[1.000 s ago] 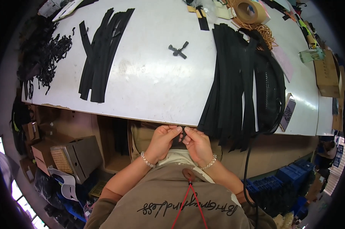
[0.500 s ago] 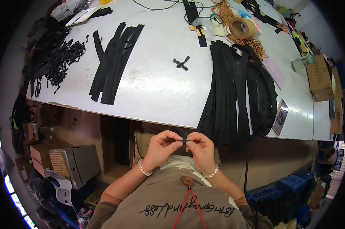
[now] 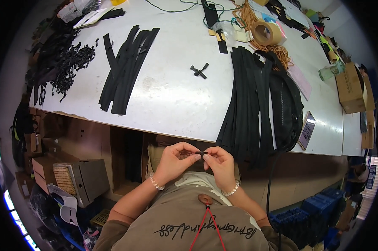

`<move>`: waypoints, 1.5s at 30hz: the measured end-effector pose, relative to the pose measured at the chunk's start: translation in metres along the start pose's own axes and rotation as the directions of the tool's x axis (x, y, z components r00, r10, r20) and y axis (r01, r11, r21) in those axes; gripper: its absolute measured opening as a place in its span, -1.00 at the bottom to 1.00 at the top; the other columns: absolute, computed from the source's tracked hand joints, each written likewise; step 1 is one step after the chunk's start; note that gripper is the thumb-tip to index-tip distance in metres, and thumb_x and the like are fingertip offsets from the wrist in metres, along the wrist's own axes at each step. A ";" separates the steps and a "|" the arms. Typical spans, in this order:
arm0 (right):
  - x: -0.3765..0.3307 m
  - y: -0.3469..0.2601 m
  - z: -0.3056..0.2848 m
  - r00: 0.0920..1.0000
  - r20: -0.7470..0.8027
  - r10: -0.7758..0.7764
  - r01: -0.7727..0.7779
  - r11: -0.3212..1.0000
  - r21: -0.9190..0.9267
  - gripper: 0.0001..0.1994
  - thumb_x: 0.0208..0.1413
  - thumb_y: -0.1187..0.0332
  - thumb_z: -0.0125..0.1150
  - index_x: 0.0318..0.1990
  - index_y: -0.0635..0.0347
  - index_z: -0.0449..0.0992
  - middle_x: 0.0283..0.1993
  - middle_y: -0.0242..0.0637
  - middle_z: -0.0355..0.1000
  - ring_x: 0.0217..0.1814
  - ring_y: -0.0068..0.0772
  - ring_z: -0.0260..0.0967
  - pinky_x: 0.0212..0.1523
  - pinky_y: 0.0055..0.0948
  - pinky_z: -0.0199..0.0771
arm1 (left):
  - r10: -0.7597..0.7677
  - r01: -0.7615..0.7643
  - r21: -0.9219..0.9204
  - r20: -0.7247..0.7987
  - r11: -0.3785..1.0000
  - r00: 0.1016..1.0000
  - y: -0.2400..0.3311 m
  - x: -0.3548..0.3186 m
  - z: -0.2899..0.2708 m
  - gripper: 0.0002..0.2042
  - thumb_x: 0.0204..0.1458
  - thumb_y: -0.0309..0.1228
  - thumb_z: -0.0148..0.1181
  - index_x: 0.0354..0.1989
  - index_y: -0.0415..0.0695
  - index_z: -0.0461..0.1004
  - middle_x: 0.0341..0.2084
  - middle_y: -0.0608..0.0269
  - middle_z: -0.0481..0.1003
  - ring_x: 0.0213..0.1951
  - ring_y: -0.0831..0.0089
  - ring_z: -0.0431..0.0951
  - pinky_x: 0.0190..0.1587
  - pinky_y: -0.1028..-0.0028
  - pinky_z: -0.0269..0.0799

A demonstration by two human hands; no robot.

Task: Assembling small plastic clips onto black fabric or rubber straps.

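Just off the front edge of the table, my left hand (image 3: 179, 161) and my right hand (image 3: 219, 164) meet, fingertips pinched together. Between them is a small black piece (image 3: 201, 153), mostly covered by the fingers, so its kind cannot be made out. Farther back on the white tabletop (image 3: 172, 92) lie a few small black pieces (image 3: 199, 71) in a loose cross shape. A bundle of long flat black strips (image 3: 243, 100) hangs over the edge close to my right hand. Another, shorter group of black strips (image 3: 124, 75) lies to the left.
A heap of small black looped pieces (image 3: 74, 62) sits at the far left. On the right are a black bag (image 3: 286, 108), a phone (image 3: 307, 131), a tape roll (image 3: 266, 33), a glass bottle (image 3: 331, 70) and a cardboard box (image 3: 350, 90). A black cable (image 3: 269, 196) hangs beside my right arm.
The small black piece has turned from upright to lying nearly level between my fingertips. Both hands stay in almost the same place. The view has shifted slightly.
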State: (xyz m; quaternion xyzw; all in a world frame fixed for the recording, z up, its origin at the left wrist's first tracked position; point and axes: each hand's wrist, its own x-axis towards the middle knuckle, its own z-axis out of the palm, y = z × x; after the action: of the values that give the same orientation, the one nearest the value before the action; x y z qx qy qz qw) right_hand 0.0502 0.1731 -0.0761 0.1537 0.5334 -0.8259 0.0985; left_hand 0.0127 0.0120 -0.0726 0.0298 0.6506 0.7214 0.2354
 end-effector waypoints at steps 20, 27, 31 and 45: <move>0.029 0.031 0.006 0.922 -0.210 0.324 -0.185 0.848 0.497 -0.94 0.06 0.50 0.10 -0.41 0.26 0.38 -0.49 -0.39 0.30 -0.52 -0.59 0.21 -0.44 -0.53 0.25 | -0.366 0.324 -0.340 -0.066 0.883 0.928 -0.038 0.031 0.003 -0.93 -0.04 -0.46 0.21 -0.38 -0.14 0.49 -0.58 0.45 0.47 -0.66 0.79 0.24 -0.68 0.72 0.06; 0.030 0.022 0.006 0.906 -0.155 0.393 -0.259 0.807 0.530 -0.93 0.07 0.50 0.09 -0.43 0.25 0.36 -0.51 -0.40 0.29 -0.51 -0.59 0.21 -0.43 -0.51 0.25 | -0.348 0.317 -0.349 -0.029 0.882 0.937 -0.043 0.031 -0.005 -0.91 -0.03 -0.48 0.19 -0.34 -0.14 0.47 -0.59 0.47 0.45 -0.62 0.78 0.28 -0.65 0.72 0.09; 0.025 0.017 -0.003 0.926 -0.053 0.373 -0.307 0.828 0.468 -0.95 0.07 0.51 0.08 -0.41 0.26 0.37 -0.48 -0.40 0.30 -0.49 -0.60 0.23 -0.42 -0.52 0.26 | -0.364 0.357 -0.301 0.036 0.884 0.931 -0.020 0.019 -0.008 -0.86 -0.03 -0.54 0.16 -0.27 -0.21 0.44 -0.49 0.42 0.45 -0.44 0.75 0.38 -0.45 0.74 0.28; 0.002 -0.013 0.001 0.957 0.180 -0.229 0.212 0.971 0.107 -0.84 -0.14 0.72 0.17 -0.37 0.32 0.44 -0.28 -0.28 0.33 -0.22 -0.51 0.27 -0.19 -0.58 0.31 | 0.252 -0.253 0.031 0.047 0.967 0.967 0.018 -0.009 -0.006 -0.88 -0.18 -0.71 0.19 -0.46 -0.24 0.49 -0.42 0.19 0.50 -0.31 0.45 0.50 -0.24 0.54 0.42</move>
State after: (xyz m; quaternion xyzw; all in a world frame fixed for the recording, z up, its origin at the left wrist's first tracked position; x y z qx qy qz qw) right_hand 0.0437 0.1775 -0.0652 0.0173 0.4991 -0.8649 0.0496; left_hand 0.0133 0.0024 -0.0538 0.1321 0.6494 0.7327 0.1550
